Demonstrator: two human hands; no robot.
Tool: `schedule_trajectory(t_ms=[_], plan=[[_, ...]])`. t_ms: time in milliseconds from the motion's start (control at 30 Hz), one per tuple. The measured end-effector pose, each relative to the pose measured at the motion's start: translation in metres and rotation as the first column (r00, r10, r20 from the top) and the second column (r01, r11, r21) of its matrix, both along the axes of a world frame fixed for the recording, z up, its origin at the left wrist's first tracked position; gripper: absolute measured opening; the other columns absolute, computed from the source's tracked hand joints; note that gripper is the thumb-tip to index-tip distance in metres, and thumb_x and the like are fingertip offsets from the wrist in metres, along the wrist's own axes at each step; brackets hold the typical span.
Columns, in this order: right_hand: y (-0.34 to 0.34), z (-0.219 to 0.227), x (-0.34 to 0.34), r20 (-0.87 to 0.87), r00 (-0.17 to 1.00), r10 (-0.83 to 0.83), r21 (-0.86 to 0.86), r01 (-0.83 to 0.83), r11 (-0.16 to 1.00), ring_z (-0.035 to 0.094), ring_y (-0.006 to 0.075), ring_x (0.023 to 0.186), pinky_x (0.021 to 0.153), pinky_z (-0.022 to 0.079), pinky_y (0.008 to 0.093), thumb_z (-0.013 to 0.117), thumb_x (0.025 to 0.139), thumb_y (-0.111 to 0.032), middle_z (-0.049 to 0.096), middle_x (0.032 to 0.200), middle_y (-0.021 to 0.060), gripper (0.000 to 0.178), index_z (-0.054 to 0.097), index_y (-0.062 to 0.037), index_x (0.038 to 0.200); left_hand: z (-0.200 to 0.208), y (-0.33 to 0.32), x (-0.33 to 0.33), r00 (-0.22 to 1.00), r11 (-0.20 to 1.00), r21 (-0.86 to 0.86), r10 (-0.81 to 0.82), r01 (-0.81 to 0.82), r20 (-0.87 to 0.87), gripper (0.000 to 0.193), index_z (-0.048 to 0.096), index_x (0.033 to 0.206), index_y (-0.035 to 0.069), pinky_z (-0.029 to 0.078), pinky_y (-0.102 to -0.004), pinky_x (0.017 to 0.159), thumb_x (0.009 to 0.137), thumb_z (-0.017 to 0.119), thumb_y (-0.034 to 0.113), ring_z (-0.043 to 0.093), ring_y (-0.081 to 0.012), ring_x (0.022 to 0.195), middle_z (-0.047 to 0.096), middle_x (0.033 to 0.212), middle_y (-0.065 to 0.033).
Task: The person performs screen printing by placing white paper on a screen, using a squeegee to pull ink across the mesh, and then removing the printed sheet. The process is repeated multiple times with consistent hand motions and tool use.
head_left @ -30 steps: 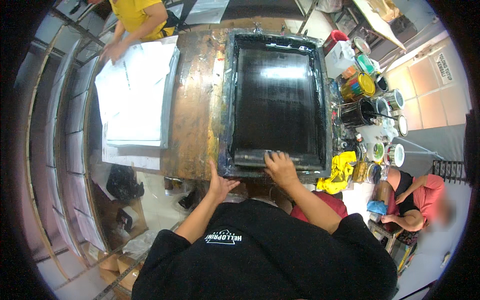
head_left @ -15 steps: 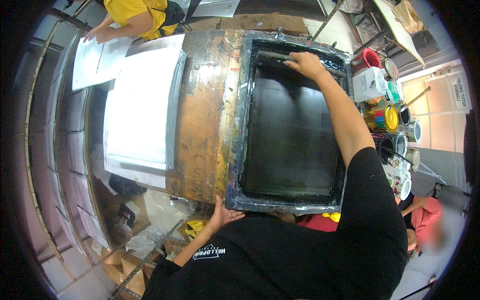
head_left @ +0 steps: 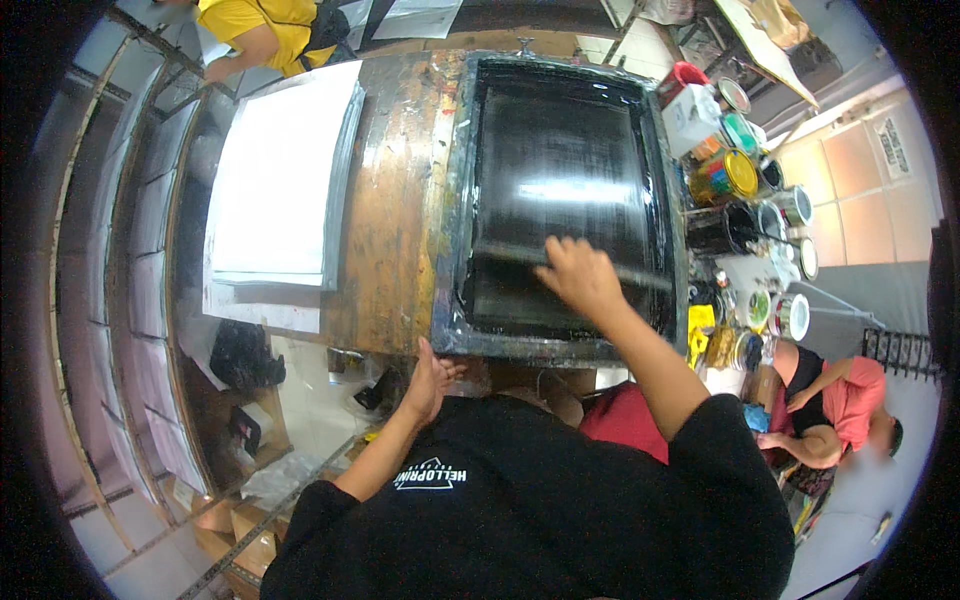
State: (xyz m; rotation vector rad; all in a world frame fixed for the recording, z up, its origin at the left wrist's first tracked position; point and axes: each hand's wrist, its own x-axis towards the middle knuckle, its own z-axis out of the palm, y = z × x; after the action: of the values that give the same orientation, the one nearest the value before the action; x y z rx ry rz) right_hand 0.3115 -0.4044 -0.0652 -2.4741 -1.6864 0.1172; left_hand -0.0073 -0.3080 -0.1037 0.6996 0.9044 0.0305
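Observation:
A dark screen-printing frame [head_left: 448, 270] lies on the table in front of me, its mesh black with wet ink and shining in the middle. My right hand [head_left: 580, 278] is closed on a long squeegee [head_left: 508, 250] that spans the mesh in its nearer half. Motion blurs the squeegee, and the hand hides part of it. By the table's near edge, just off the frame's near left corner, my left hand [head_left: 430, 385] has its fingers apart and holds nothing. Left of the frame lies a stack of white sheets [head_left: 280, 180].
Paint cans and tubs, among them a yellow can [head_left: 735, 175] and a white jug [head_left: 690, 120], crowd the frame's right side. A drying rack [head_left: 160, 300] stands at far left. One person in yellow [head_left: 265, 35] is at the back left; another in pink [head_left: 850, 405] sits at right.
My right hand has drawn the squeegee from the frame's far end toward me. The sheet held by the person in yellow has left the stack's far left side. My view has shifted slightly.

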Motion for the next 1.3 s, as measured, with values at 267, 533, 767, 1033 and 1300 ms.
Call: schedule_trajectory(t_ms=[267, 533, 767, 1033, 1300], plan=[[-0.027, 0.192, -0.051, 0.255, 0.966, -0.034, 0.361, -0.063, 0.931, 0.058, 0.0334, 0.093, 0.081, 0.047, 0.0468, 0.07, 0.086, -0.033, 0.057, 0.091, 0.013, 0.033, 0.058, -0.0058, 0.099, 0.142, 0.033, 0.036, 0.656, 0.967, 0.234, -0.115, -0.097, 0.746, 0.102, 0.026, 0.156, -0.003, 0.029, -0.0502, 0.121, 0.097, 0.02, 0.081, 0.047, -0.0352, 0.141, 0.054, 0.145, -0.0262], [0.032, 0.266, 0.011, 0.408, 0.902, -0.139, 0.507, -0.098, 0.856, 0.066, 0.0338, 0.095, 0.089, 0.044, 0.0492, 0.062, 0.094, -0.039, 0.07, 0.095, 0.0158, 0.04, 0.071, -0.0031, 0.109, 0.003, -0.019, 0.096, 0.748, -0.353, 0.741, -0.147, 0.572, -0.647, 0.106, 0.021, 0.164, 0.01, -0.002, -0.0746, 0.116, 0.09, 0.035, 0.084, 0.004, -0.0462, 0.156, 0.01, 0.166, -0.033], [0.067, 0.326, 0.043, 0.178, 0.978, -0.109, 0.611, -0.024, 0.791, 0.062, 0.0355, 0.066, 0.065, 0.049, 0.0441, 0.054, 0.088, -0.032, 0.061, 0.071, 0.0243, 0.04, 0.063, 0.0063, 0.078, -0.032, -0.039, 0.098, 0.558, -0.345, 0.599, -0.219, 0.723, -0.8, 0.125, 0.016, 0.163, 0.002, -0.015, -0.0736, 0.114, 0.081, 0.039, 0.093, -0.002, -0.0414, 0.158, 0.007, 0.168, -0.0294], [0.096, 0.377, 0.043, 0.048, 0.99, -0.135, 0.541, 0.088, 0.837, 0.054, 0.0278, 0.062, 0.065, 0.046, 0.0437, 0.048, 0.095, -0.032, 0.055, 0.067, 0.018, 0.044, 0.06, 0.0061, 0.077, 0.017, -0.005, 0.141, 0.822, -0.288, 0.87, -0.308, 0.4, -0.48, 0.088, 0.051, 0.143, -0.006, 0.023, -0.0614, 0.119, 0.091, 0.064, 0.064, 0.044, -0.0378, 0.143, 0.052, 0.15, -0.0211], [0.087, 0.369, 0.045, 0.101, 0.992, -0.072, 0.632, -0.008, 0.775, 0.056, 0.0264, 0.061, 0.064, 0.048, 0.0444, 0.047, 0.095, -0.036, 0.058, 0.067, 0.017, 0.048, 0.061, 0.0046, 0.074, 0.065, 0.034, 0.154, 0.968, -0.246, 0.969, -0.25, -0.034, -0.03, 0.026, 0.075, 0.114, 0.008, 0.055, -0.04, 0.089, 0.088, 0.076, 0.01, 0.072, -0.029, 0.103, 0.076, 0.115, -0.0107]])
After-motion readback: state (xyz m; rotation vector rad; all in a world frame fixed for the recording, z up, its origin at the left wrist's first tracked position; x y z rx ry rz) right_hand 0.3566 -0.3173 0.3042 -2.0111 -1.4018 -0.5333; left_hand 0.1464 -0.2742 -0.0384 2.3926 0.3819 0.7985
